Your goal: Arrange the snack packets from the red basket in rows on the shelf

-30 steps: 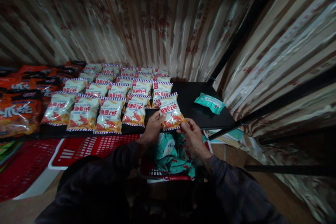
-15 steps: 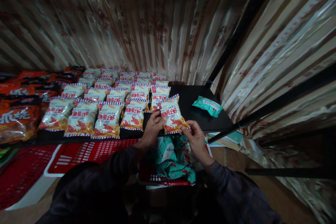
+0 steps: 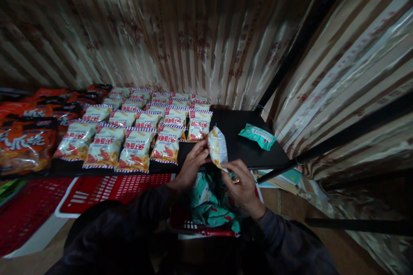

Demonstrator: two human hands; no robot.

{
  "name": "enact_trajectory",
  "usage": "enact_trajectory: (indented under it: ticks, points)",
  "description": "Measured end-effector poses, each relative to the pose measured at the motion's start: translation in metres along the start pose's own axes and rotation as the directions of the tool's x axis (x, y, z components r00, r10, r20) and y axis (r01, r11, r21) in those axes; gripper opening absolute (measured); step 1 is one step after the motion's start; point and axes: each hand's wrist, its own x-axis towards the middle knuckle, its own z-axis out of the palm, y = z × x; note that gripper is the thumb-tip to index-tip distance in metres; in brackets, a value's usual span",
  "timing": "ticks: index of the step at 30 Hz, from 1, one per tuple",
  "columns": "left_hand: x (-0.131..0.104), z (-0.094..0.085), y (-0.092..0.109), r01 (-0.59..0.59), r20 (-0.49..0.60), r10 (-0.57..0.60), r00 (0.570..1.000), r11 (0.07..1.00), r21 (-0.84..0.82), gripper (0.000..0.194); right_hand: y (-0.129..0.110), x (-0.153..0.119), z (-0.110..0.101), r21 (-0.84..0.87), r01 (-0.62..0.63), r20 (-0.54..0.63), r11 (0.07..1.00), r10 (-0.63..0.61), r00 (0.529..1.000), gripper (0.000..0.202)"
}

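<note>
A white and yellow snack bag (image 3: 218, 147) is turned edge-on above the front edge of the black shelf (image 3: 238, 154). My right hand (image 3: 241, 184) pinches its lower right corner. My left hand (image 3: 192, 164) is at the bag's left side, its fingers close together against it; how firmly they grip is hard to see. Left of my hands, rows of matching bags (image 3: 134, 149) stand on the shelf, red shrimp pictures facing me. A lone green packet (image 3: 258, 136) lies on the shelf to the right.
Below my hands, a red basket (image 3: 206, 231) holds several green packets (image 3: 211, 212). More red baskets (image 3: 97, 193) are at the lower left. Orange bags (image 3: 27, 146) fill the shelf's left end. Black metal poles (image 3: 284, 60) and striped sheeting (image 3: 193, 30) border the shelf.
The bag between my hands has turned from facing me to edge-on and shifted slightly right. My right hand has moved a little lower. The whole view has shifted slightly.
</note>
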Motion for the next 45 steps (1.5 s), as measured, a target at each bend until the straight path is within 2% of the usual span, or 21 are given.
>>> enact_trajectory:
  ticks: [8, 14, 19, 22, 25, 27, 29, 30, 32, 33, 35, 38, 40, 45]
  points:
    - [-0.007, 0.005, 0.011, -0.001, 0.063, 0.001, 0.998, 1.000, 0.007, 0.037, 0.004, -0.009, 0.004, -0.115, 0.158, 0.101, 0.981, -0.146, 0.984, 0.030]
    - [-0.001, 0.002, -0.002, 0.045, 0.044, -0.043, 0.998, 0.998, -0.047, 0.054, 0.002, -0.012, 0.009, -0.297, 0.212, 0.248, 0.931, -0.139, 0.959, 0.028]
    - [0.001, 0.004, -0.007, 0.014, -0.018, -0.014, 1.000, 0.999, -0.029, 0.063, -0.004, -0.014, 0.017, -0.387, 0.270, 0.320, 0.881, -0.146, 0.936, 0.027]
    - [0.002, 0.002, -0.007, -0.009, -0.026, 0.008, 1.000, 1.000, -0.023, 0.060, -0.007, -0.015, 0.019, -0.348, 0.270, 0.361, 0.898, -0.137, 0.922, 0.025]
    - [0.004, -0.001, -0.006, -0.005, -0.052, 0.004, 0.999, 1.000, -0.019, 0.057, -0.007, -0.013, 0.016, -0.169, 0.255, 0.371, 0.952, -0.178, 0.911, 0.022]
    - [0.005, -0.003, -0.006, 0.006, -0.061, -0.007, 0.998, 1.000, -0.023, 0.055, -0.005, -0.010, 0.012, -0.055, 0.170, 0.305, 0.984, -0.145, 0.941, 0.021]
    - [0.005, -0.005, -0.007, 0.032, -0.047, -0.033, 0.998, 0.999, -0.033, 0.052, 0.001, -0.004, 0.006, 0.002, -0.015, 0.167, 1.000, 0.015, 0.986, 0.018]
    - [0.005, -0.005, -0.008, 0.051, -0.036, -0.052, 0.998, 0.998, -0.035, 0.050, 0.005, 0.000, 0.003, 0.029, -0.136, 0.082, 0.990, 0.133, 0.988, 0.019]
    - [0.004, -0.004, -0.010, 0.081, -0.020, -0.081, 0.996, 0.996, -0.022, 0.045, 0.015, 0.007, -0.001, 0.134, -0.365, -0.064, 0.921, 0.375, 0.925, 0.023]
    - [0.004, -0.004, -0.011, 0.089, -0.016, -0.089, 0.996, 0.996, -0.009, 0.043, 0.021, 0.010, -0.002, 0.211, -0.442, -0.086, 0.872, 0.466, 0.880, 0.028]
    - [0.001, -0.002, -0.012, 0.095, -0.001, -0.095, 0.995, 0.995, 0.019, 0.039, 0.031, 0.015, -0.004, 0.355, -0.539, -0.025, 0.764, 0.584, 0.811, 0.035]
    - [-0.003, 0.001, -0.012, 0.106, 0.075, -0.110, 0.991, 0.992, 0.062, 0.039, 0.041, 0.017, -0.004, 0.487, -0.614, 0.118, 0.621, 0.650, 0.751, 0.040]
    - [-0.006, 0.002, -0.011, 0.115, 0.129, -0.127, 0.983, 0.989, 0.095, 0.041, 0.043, 0.016, -0.003, 0.520, -0.637, 0.161, 0.568, 0.668, 0.727, 0.039]
    - [-0.009, 0.003, -0.011, 0.150, 0.182, -0.166, 0.969, 0.984, 0.096, 0.045, 0.042, 0.017, -0.002, 0.551, -0.649, 0.071, 0.524, 0.746, 0.662, 0.034]
